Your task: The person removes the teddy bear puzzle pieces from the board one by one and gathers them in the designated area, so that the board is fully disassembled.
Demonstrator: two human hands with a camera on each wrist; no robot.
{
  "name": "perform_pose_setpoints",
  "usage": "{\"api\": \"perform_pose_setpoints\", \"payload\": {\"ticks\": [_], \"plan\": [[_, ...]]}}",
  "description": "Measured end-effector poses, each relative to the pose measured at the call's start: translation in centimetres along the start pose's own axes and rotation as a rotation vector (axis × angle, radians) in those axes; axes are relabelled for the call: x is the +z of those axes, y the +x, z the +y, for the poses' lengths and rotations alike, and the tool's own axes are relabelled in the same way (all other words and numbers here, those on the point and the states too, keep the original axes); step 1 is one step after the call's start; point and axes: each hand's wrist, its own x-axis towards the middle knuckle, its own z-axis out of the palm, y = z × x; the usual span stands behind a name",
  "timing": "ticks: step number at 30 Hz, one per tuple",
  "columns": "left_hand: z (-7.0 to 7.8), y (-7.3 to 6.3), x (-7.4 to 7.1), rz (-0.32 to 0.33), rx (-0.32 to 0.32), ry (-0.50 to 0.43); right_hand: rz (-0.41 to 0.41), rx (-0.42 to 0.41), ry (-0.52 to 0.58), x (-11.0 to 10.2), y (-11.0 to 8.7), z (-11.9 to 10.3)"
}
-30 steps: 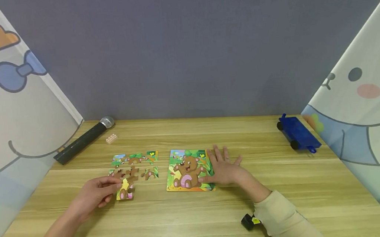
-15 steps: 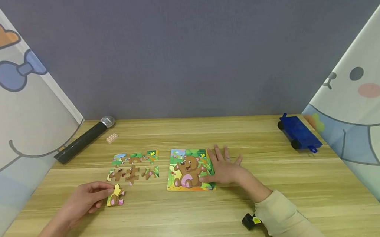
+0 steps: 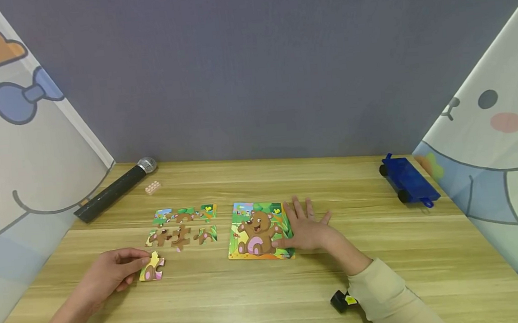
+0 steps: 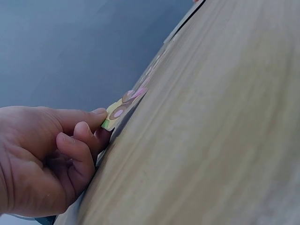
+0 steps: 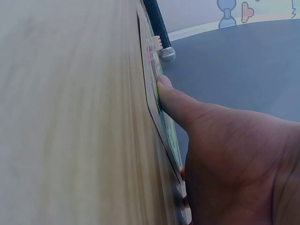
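Observation:
My left hand (image 3: 110, 275) pinches a jigsaw piece (image 3: 152, 267) by its left edge between thumb and fingers. The piece shows a brown foot with a pink sole on yellow; in the left wrist view the held jigsaw piece (image 4: 123, 108) is tilted close over the table. Two rows of jigsaw pieces (image 3: 181, 235) lie above it, some apart from each other. At the middle lies a square bear picture board (image 3: 256, 232). My right hand (image 3: 309, 230) rests at the board's right edge with fingers spread straight; its thumb (image 5: 172, 96) lies on the board.
A black microphone (image 3: 113, 193) lies at the back left, beside a small pink toy brick (image 3: 153, 188). A blue toy cart (image 3: 408, 180) sits at the back right. Near the right sleeve is a small black object (image 3: 339, 301). A grey panel (image 3: 252, 71) closes the back.
My left hand has drawn the jigsaw piece left and slightly toward me, away from the other pieces, uncovering the middle row. The right hand stays on the board.

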Motion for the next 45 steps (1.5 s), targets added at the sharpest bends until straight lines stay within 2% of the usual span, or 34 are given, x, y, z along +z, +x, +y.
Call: {"api": "perform_pose_setpoints", "payload": {"ticks": [11, 18, 28, 37, 45], "plan": [[0.4, -0.2, 0.0, 0.054, -0.025, 0.033, 0.004, 0.003, 0.007, 0.0, 0.0, 0.0], [0.5, -0.4, 0.2, 0.077, 0.002, 0.058, 0.002, 0.002, 0.007, 0.0, 0.0, 0.0], [0.9, -0.3, 0.4, 0.101, 0.006, 0.066, -0.001, -0.001, 0.006, -0.1, -0.1, -0.1], [2.1, -0.1, 1.5, 0.065, 0.004, 0.002, -0.034, -0.017, 0.002, -0.6, -0.2, 0.4], [4.5, 0.6, 3.5, -0.038, 0.039, -0.057, -0.068, -0.042, -0.001, -0.9, -0.4, 0.5]]}}
